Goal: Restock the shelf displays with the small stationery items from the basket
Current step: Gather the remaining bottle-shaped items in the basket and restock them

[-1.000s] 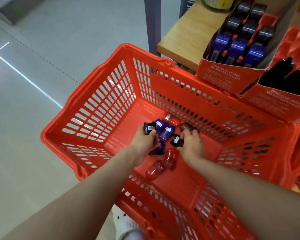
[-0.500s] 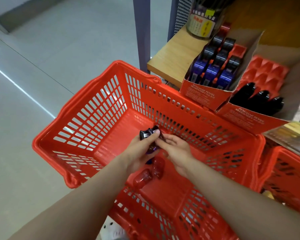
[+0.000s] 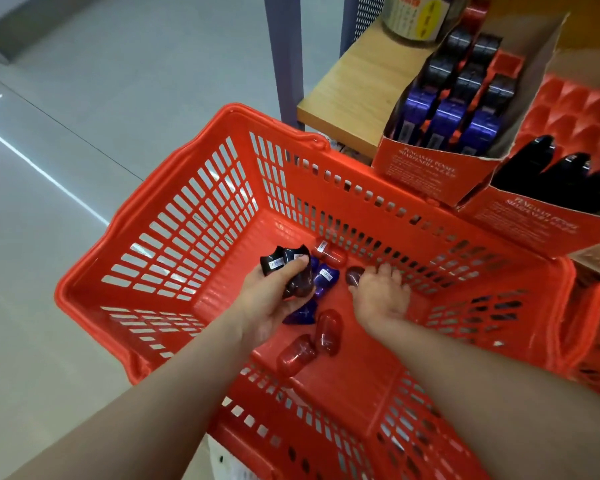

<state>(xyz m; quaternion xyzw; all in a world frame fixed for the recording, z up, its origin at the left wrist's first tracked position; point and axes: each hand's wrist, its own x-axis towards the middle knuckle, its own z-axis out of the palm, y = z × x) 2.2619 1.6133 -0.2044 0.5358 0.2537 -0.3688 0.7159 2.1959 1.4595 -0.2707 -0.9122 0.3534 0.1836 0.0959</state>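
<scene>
**Two hands down in the red plastic basket [image 3: 174, 244]**

Left hand [image 3: 271, 299] is curled round a couple of small black sharpeners [image 3: 283, 263]. Right hand [image 3: 381, 292] is palm-down, fingers spread, fingertips touching a dark reddish one [image 3: 354, 274]. Loose red [image 3: 328, 332] and blue sharpeners [image 3: 325, 277] lie on the basket floor between them. Orange cardboard display boxes [image 3: 416, 171] sit on the wooden shelf [image 3: 347, 84] just behind.

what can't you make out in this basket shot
Head view only:
- How many black sharpeners the left hand holds: its fingers cover part of the bunch.
- What the right hand touches beyond the dark red sharpener: its fingertips are hidden by the hand's back.
- Small print on the left display box: blurred.
- The right display box: cut off by the right edge.
- Sticker text on the blue sharpener: too small.
</scene>
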